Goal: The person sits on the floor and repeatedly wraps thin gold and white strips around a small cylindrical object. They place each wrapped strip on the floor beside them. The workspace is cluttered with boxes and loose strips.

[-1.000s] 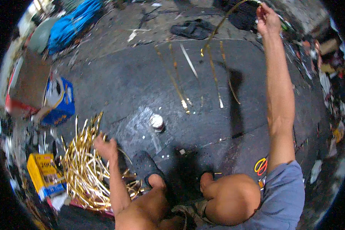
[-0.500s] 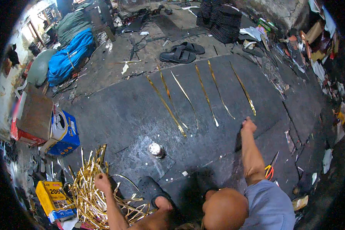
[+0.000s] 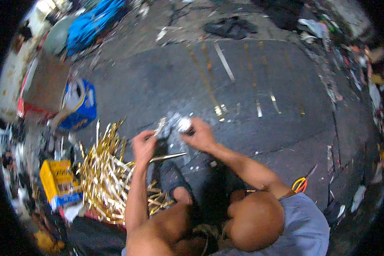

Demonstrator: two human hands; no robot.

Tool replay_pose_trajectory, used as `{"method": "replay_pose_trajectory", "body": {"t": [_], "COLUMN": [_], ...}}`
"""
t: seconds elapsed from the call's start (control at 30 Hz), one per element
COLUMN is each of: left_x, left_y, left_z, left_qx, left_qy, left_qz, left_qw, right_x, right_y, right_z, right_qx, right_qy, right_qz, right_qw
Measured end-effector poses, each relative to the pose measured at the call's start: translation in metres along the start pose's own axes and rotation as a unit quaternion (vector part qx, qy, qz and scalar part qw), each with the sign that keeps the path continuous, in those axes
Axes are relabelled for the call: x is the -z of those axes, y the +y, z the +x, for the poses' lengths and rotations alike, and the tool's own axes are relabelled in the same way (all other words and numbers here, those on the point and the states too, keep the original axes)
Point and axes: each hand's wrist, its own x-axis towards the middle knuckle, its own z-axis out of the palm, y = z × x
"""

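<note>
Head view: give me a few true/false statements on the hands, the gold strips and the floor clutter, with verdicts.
1. The left hand holds a gold strip. True.
2. The right hand is raised high over the mat. False: it is down at the dark mat, on a small white container.
3. The pile of gold strips lies on the person's right. False: it lies on their left, beside the yellow box.
4. Several long strips lie laid out on the mat, beyond the hands. True.
5. The scissors with yellow and red handles are in the left hand. False: they lie on the floor at the person's right.
</note>
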Motion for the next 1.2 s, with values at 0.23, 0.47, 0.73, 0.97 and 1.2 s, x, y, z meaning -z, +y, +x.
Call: {"method": "replay_pose_trajectory", "body": {"t": [0.23, 0.47, 0.73, 0.97, 1.2], "left_x": [-0.039, -0.048, -0.076, -0.102, -0.096], "left_y": [-0.037, -0.057, -0.032, -0.066, -0.052], "left_z": [0.004, -0.008, 0.013, 0.038, 0.017], "left_qx": [0.176, 0.247, 0.119, 0.053, -0.108], "left_qy": [-0.164, -0.250, -0.200, -0.146, -0.081], "left_qz": [-0.266, -0.558, -0.143, 0.011, 0.052], "left_qw": [0.934, 0.752, 0.962, 0.988, 0.990], "right_x": [0.022, 0.000, 0.063, 0.013, -0.012], "right_y": [-0.016, -0.012, 0.009, 0.008, 0.004], "right_z": [0.010, -0.002, -0.005, 0.001, -0.008], "right_qx": [-0.072, -0.076, -0.120, -0.053, 0.138], "right_qy": [0.164, 0.140, 0.232, 0.055, 0.036], "right_qz": [0.310, 0.176, 0.204, 0.057, -0.140], "right_qw": [0.934, 0.971, 0.943, 0.995, 0.980]}}
